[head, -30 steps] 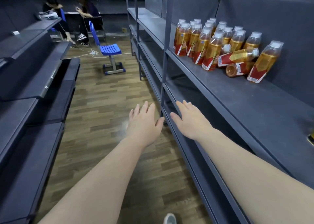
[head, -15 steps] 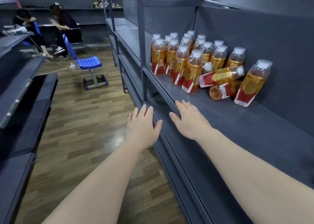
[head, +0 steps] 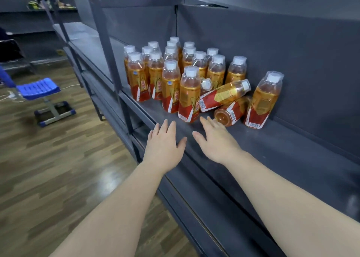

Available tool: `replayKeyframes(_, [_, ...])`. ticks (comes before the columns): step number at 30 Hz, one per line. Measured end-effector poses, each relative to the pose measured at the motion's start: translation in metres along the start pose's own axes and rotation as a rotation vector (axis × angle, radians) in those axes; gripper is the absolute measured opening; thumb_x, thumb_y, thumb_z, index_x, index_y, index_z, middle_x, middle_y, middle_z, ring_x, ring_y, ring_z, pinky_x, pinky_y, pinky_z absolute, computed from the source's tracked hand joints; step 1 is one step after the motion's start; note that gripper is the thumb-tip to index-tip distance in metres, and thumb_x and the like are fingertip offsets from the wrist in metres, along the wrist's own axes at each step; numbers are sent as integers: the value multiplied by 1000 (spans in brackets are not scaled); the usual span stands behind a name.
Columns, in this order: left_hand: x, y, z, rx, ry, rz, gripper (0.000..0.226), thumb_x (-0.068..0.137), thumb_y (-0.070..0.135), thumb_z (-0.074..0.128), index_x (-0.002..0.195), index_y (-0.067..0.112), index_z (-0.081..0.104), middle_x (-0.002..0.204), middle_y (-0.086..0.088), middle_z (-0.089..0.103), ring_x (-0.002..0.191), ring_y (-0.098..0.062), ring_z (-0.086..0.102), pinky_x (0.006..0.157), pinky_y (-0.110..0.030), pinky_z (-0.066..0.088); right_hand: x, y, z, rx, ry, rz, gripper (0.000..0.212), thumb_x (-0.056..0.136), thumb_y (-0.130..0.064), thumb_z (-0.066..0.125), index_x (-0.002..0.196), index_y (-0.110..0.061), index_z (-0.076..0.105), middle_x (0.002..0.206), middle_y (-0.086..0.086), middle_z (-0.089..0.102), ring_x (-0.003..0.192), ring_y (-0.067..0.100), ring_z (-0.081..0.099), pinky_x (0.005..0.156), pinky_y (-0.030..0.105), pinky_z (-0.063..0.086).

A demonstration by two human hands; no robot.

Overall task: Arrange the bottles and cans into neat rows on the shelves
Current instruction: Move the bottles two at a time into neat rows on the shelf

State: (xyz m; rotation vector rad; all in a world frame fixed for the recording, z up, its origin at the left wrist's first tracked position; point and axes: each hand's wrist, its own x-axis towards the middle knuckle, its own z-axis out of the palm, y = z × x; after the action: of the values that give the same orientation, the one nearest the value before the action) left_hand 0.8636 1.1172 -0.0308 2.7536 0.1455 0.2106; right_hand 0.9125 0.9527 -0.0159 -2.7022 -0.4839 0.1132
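Reaching over the shelf [head: 292, 151], we hold both hands flat with nothing in them. Our left hand [head: 163, 144] hovers at the shelf's front edge, fingers straight and close together, thumb spread toward three o'clock. Our right hand [head: 215, 141] is just beside it at three o'clock, over the shelf, fingers straight and relaxed, thumb spread toward nine o'clock; we cannot tell whether its palm touches the shelf. The bottles [head: 171, 77] stand at twelve o'clock from our hands, a tight upright cluster of amber drinks with white caps and red-and-gold labels, running back toward the grey panel [head: 292, 52]. At the cluster's three o'clock side two have fallen. The upper bottle [head: 224, 96] lies tilted across the lower bottle [head: 231, 111], its cap pointing to two o'clock and its base against the nearest upright one. The lower bottle shows its round base to us, just beyond our right fingertips [head: 209, 119]; we cannot tell whether they touch it. At three o'clock of these, the leaning bottle [head: 265, 100] tilts with its cap toward the panel. A blue chair [head: 38, 88] stands well apart at nine o'clock on the wood floor [head: 58, 169].
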Motion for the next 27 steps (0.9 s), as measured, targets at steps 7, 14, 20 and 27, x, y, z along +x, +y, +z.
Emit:
replayKeyframes(7, [75, -22, 5, -165, 39, 135, 68, 101, 51, 42, 158, 21, 19, 165, -3, 22, 152, -29, 18, 124, -44, 18, 45, -10, -1, 108, 201, 94, 66, 99, -46, 52, 154, -21, 27, 154, 0, 39, 141, 23, 34, 113, 43, 37])
replayKeyframes(14, [126, -40, 10, -428, 79, 49, 75, 97, 46, 55, 157, 17, 20, 157, -4, 36, 142, -26, 37, 114, -46, 39, 86, -21, 12, 311, 321, 256, 86, 86, -45, 73, 153, -19, 26, 151, 2, 42, 140, 23, 40, 112, 46, 40])
replayKeyframes(20, [162, -47, 13, -597, 124, -6, 77, 93, 37, 65, 153, 16, 21, 148, -6, 46, 135, -26, 45, 108, -46, 44, 111, -22, 21, 458, 406, 331, 95, 75, -48, 82, 150, -21, 31, 145, 1, 45, 133, 21, 45, 108, 48, 45])
replayKeyframes(27, [193, -47, 20, -699, 116, -56, 88, 85, 32, 75, 153, 18, 21, 146, -7, 47, 132, -28, 49, 106, -51, 46, 128, -27, 25, 535, 490, 294, 95, 74, -46, 83, 150, -23, 31, 143, -1, 42, 135, 17, 40, 111, 44, 42])
